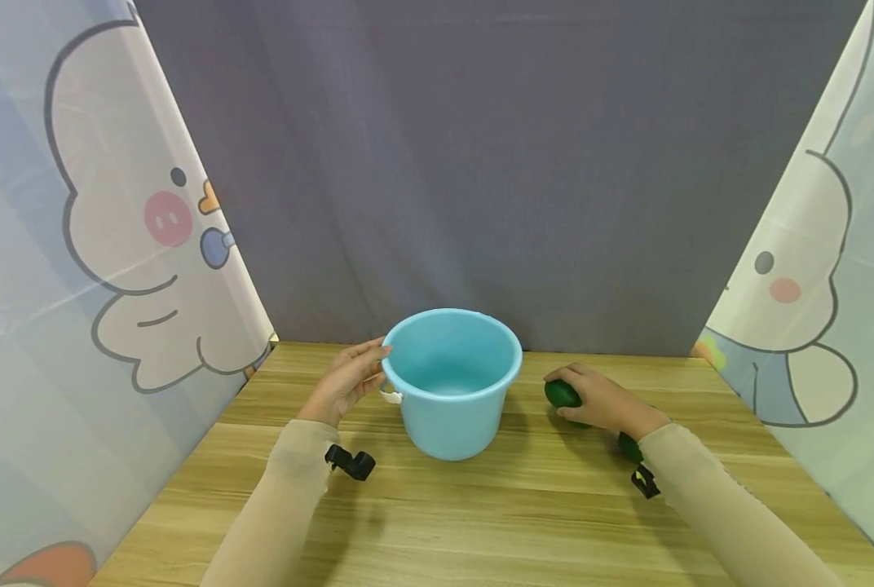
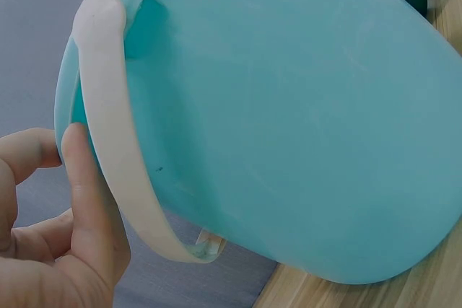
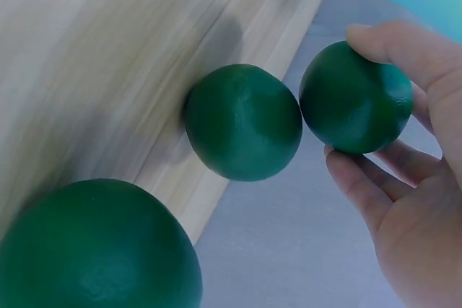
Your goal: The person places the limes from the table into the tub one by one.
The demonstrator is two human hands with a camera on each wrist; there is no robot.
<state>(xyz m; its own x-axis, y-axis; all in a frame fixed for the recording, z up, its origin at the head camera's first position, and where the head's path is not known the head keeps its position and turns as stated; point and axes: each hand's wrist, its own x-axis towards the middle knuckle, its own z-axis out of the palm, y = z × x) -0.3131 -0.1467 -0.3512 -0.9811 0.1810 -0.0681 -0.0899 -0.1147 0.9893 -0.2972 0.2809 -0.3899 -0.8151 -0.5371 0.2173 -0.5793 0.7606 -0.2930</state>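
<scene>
A light blue bucket [image 1: 452, 428] stands upright on the table, its white handle [image 2: 115, 106] hanging down on the left side. My left hand [image 1: 349, 381] grips the bucket's rim at the left, thumb and fingers about the edge. To the right of the bucket, my right hand [image 1: 600, 399] holds a smooth, dark green, lime-like fruit [image 3: 354, 99] between thumb and fingers. A second green fruit [image 3: 244, 122] sits right beside the held one in the right wrist view. Closer to that camera is a third green fruit [image 3: 101, 250]; in the head view the right forearm partly hides the fruits.
The wooden table [image 1: 437, 522] runs up to a dark grey cloth [image 1: 452, 163] behind the bucket. Cartoon-printed curtains [image 1: 129, 269] hang at both sides. Inside, the bucket shows only its bare blue bottom.
</scene>
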